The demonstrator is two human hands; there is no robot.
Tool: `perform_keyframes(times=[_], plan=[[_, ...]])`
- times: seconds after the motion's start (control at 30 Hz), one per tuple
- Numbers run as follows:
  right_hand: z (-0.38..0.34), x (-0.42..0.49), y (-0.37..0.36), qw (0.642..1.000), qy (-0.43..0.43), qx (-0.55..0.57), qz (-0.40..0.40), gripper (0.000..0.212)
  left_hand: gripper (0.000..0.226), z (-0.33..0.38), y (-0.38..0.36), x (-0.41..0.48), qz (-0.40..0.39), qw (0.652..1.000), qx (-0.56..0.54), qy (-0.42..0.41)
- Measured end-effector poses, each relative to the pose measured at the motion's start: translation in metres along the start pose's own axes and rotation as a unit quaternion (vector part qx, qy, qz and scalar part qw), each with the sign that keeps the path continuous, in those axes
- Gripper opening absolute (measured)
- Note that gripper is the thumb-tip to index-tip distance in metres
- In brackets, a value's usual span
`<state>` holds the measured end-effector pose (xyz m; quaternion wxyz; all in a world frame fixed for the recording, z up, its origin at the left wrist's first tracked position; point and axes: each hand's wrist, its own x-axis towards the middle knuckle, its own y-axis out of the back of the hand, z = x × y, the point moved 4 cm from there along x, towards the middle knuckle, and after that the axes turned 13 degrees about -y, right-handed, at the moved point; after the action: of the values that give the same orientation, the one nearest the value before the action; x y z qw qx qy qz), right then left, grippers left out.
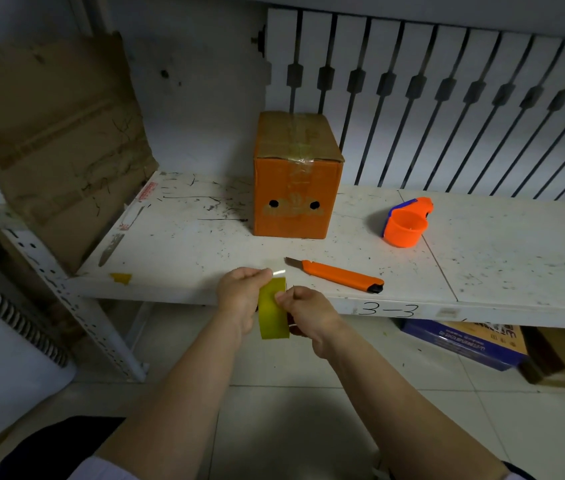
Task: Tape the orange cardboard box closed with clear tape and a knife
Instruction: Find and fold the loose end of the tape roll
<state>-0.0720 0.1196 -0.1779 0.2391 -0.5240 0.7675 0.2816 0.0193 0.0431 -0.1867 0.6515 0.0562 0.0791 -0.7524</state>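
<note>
both hands (pixel 243 299) grip tape roll (pixel 273 311)

Left hand (pixel 237 299) and right hand (pixel 309 315): bare, no gloves, rings or watch. Forearms uncovered to the elbow. Pale sleeve edges appear at 7 and 5 o'clock. Dark garment visible at 7 o'clock.

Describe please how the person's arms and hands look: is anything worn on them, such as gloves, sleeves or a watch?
Both hands, the left hand and the right hand, are bare, with no gloves. The forearms are bare too, and no watch or bracelet is visible. Only at the bottom edge a light sleeve appears near the left elbow.
</note>
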Motion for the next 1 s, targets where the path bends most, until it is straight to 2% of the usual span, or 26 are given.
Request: perform_keyframes(times=[0.1,0.17,0.23,0.37,0.57,0.73,0.83,0.87,1.0], plan=[[-0.001,-0.013,0.006,1.0,-0.005,-0.025,0.002,0.027,0.011,0.004,0.002,-0.013,-0.028,0.999,-0.009,-0.04],[-0.005,-0.017,0.015,0.997,0.013,-0.012,0.07,0.035,0.009,0.009,0.005,-0.02,-0.038,0.997,0.0,-0.067],[-0.013,-0.022,0.022,0.99,0.05,0.033,0.13,0.034,0.007,0.014,0.008,-0.026,-0.042,0.994,0.005,-0.097],[-0.031,-0.034,0.022,0.986,0.072,0.123,0.083,0.028,0.011,0.024,0.013,-0.035,-0.048,0.991,0.006,-0.127],[-0.041,-0.04,0.019,0.985,0.094,0.118,0.079,0.009,0.014,0.035,0.014,-0.046,-0.051,0.987,0.007,-0.153],[-0.05,-0.042,0.018,0.979,0.149,0.115,0.078,0.015,0.007,0.038,0.016,-0.048,-0.039,0.989,-0.033,-0.141],[-0.055,-0.044,0.017,0.979,0.16,0.095,0.082,0.018,0.043,0.038,0.017,-0.047,-0.021,0.992,-0.063,-0.105],[-0.056,-0.044,0.018,0.979,0.162,0.096,0.083,0.02,0.049,0.039,0.019,-0.047,-0.014,0.992,-0.063,-0.108],[-0.062,-0.045,0.019,0.98,0.167,0.073,0.08,0.024,0.032,0.05,0.025,-0.044,-0.005,0.977,-0.001,-0.213]])
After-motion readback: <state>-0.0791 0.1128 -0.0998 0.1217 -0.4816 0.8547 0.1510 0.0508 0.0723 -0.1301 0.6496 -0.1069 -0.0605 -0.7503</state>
